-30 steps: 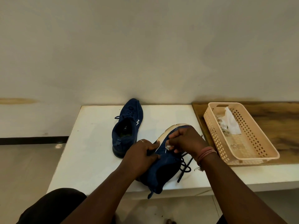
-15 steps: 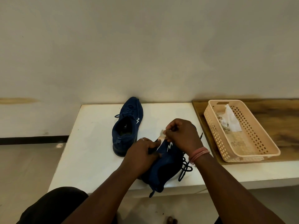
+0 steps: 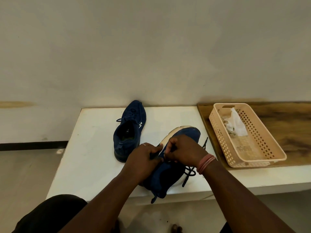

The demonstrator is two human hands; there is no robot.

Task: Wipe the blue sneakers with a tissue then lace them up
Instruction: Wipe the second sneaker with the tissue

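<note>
1. Near blue sneaker (image 3: 182, 133) lies tipped on its side at the desk (image 3: 94, 148) front edge, white sole up, laces (image 3: 190, 172) trailing loose.
2. Left hand (image 3: 143, 158) grips the sneaker's side, fingers curled over the sole rim.
3. Right hand (image 3: 183, 151) clenched against the upper; can't tell if it holds a tissue.
4. 2nd sneaker (image 3: 129, 130) sits upright behind, white zigzag logo on its side, no readable name.
5. Peach basket (image 3: 262, 158) w/ crumpled tissues (image 3: 235, 123) on the wood top, right.
</note>
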